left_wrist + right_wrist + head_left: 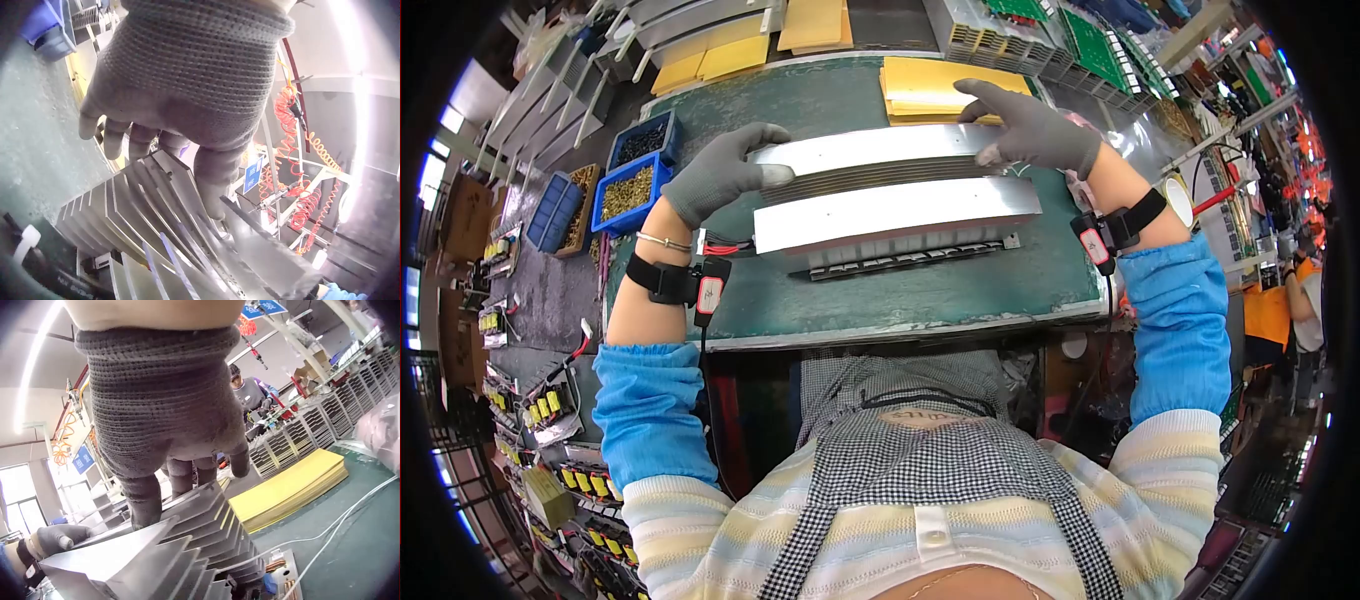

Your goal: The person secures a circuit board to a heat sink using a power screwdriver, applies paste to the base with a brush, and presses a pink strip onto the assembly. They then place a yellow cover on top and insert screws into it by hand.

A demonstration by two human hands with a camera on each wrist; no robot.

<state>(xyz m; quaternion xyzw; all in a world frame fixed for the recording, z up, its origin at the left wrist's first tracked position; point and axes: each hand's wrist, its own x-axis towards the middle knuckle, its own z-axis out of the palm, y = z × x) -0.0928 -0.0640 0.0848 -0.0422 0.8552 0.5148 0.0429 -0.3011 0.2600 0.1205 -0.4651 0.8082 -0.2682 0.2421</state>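
A long silver aluminium heatsink (890, 217) with rows of thin fins lies across the green table, a strip of dark components along its near underside. At its left end my gloved left hand (722, 172) holds the far plate, thumb on the near face and fingers over the far side. My gloved right hand (1048, 132) straddles the same plate at the right end, its thumb (147, 503) down by the fins and index finger raised. In the left wrist view the left thumb (211, 187) reaches between the fins (125, 206). Red wires (722, 246) leave the left end.
Yellow sheets (950, 82) are stacked behind the heatsink. Blue bins of small parts (628, 196) stand at the left table edge. More finned heatsinks and green circuit boards (1090, 50) are at the back right. White wires (337, 528) trail over the table on the right.
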